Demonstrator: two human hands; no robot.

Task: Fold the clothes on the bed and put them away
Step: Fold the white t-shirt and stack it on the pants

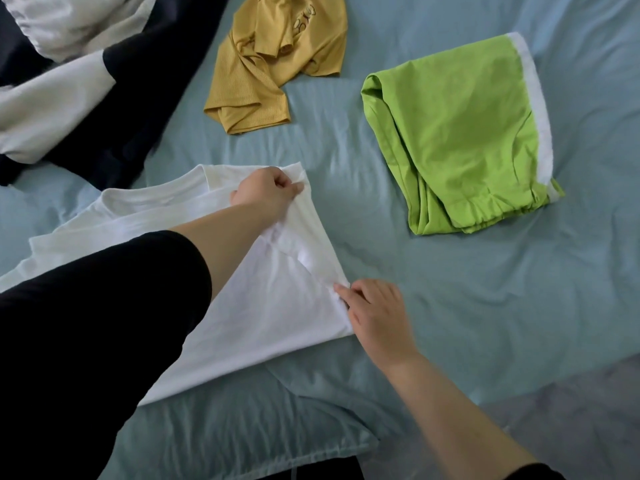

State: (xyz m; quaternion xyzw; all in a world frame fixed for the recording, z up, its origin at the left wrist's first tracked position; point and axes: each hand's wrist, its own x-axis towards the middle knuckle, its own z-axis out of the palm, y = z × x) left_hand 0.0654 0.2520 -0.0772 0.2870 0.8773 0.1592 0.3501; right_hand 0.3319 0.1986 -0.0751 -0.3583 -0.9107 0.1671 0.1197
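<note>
Lying flat on the pale blue bed sheet [450, 306], the white cotton T-shirt [277, 306] sits near the person's edge of the bed. Its ribbed collar points to the far left. One side is turned in over the body, making a long slanted fold.

The left hand [268, 194] pinches the far end of that fold, fingers and thumb clamped together on a bunched bit of the cloth. The right hand [375, 311] grips the near end of the same fold, fingers curled onto the cloth edge with the forefinger laid along it; the thumb is hidden. The left forearm reaches across the T-shirt, and its black sleeve [86, 323] covers much of the T-shirt's left and lower part, hiding the hem on that side.

Beyond the T-shirt and apart from it, a crumpled mustard-yellow ribbed top [277, 64] lies in a heap, with some lettering showing on one fold. To the right of the T-shirt and well apart from it, a lime-green garment with a white band [460, 133] lies folded into a rough rectangle. To the far left of the T-shirt, close to its collar, a heap of dark navy and white cloth [69, 98] runs off the picture's edge. To the near right of the T-shirt, past the bed's corner, grey floor [588, 410] shows.
</note>
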